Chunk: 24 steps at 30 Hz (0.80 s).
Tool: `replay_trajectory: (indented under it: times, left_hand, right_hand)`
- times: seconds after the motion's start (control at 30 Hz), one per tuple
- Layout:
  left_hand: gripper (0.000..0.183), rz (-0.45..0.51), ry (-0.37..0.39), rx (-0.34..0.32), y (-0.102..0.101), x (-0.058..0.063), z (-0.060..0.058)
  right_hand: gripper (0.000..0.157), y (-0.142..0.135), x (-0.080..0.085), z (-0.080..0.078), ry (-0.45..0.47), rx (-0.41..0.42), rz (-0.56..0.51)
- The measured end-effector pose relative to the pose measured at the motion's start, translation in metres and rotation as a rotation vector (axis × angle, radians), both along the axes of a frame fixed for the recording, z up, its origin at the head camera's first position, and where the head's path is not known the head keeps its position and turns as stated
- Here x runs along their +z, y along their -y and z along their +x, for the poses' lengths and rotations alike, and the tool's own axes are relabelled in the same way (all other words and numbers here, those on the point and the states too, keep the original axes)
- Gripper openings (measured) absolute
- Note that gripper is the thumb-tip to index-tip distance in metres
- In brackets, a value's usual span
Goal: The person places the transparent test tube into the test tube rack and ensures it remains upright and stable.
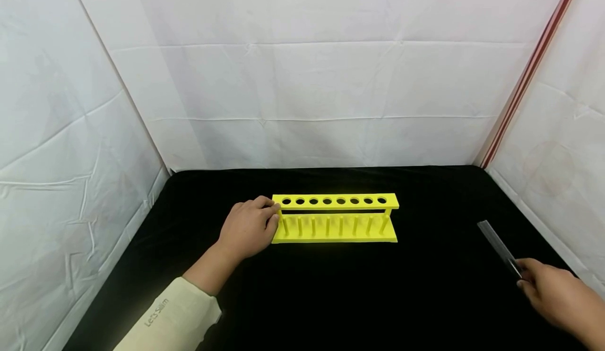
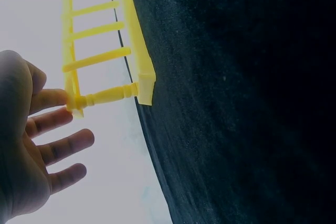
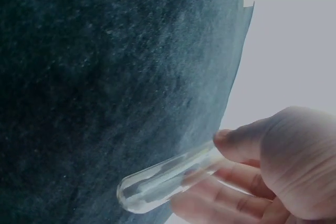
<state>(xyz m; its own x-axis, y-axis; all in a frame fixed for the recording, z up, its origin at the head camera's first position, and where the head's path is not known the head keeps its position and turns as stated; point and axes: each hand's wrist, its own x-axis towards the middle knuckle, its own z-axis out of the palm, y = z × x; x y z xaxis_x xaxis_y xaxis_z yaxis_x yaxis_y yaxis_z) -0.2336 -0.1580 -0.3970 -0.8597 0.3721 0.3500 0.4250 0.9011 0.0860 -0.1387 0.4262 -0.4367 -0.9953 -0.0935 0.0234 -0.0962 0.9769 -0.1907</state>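
Observation:
A yellow test tube rack [image 1: 335, 236] stands upright on the black cloth, with a row of round holes along its top bar and a row of pegs on its base. No tubes are in it. My left hand [image 1: 250, 226] is at the rack's left end, fingertips touching the end of the top bar; in the left wrist view the fingers of the left hand [image 2: 37, 140] are spread and fairly straight. Far to the right, my right hand [image 1: 555, 290] pinches a clear test tube [image 1: 498, 247] between thumb and fingers. In the right wrist view the tube's rounded end [image 3: 137, 195] points away from the hand.
Black cloth [image 1: 331, 298] covers the table. White sheets hang behind it [image 1: 307, 78] and along both sides, and the right one [image 1: 557, 183] is close to the right hand. A red strip [image 1: 534, 67] runs down the back right corner.

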Motion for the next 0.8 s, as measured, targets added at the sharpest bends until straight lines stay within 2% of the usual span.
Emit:
replay_trajectory:
  times: [0.27,0.53,0.63,0.8]
  left_hand:
    - [0.036,0.009,0.008,0.006,-0.001,-0.001,0.0]
    - [0.036,0.012,0.015,0.011,-0.002,-0.001,0.0]
    - [0.036,0.015,0.017,0.013,-0.002,0.0,0.0]
    - [0.036,0.018,0.019,0.013,-0.001,0.001,0.001]
  right_hand:
    - [0.043,0.006,0.004,-0.003,-0.081,-0.009,-0.06]
    - [0.045,0.016,0.004,-0.004,-0.277,-0.063,-0.13]
    - [0.046,0.02,0.005,-0.005,-0.316,-0.099,-0.146]
    - [0.049,0.025,0.008,-0.009,-0.327,-0.152,-0.166]
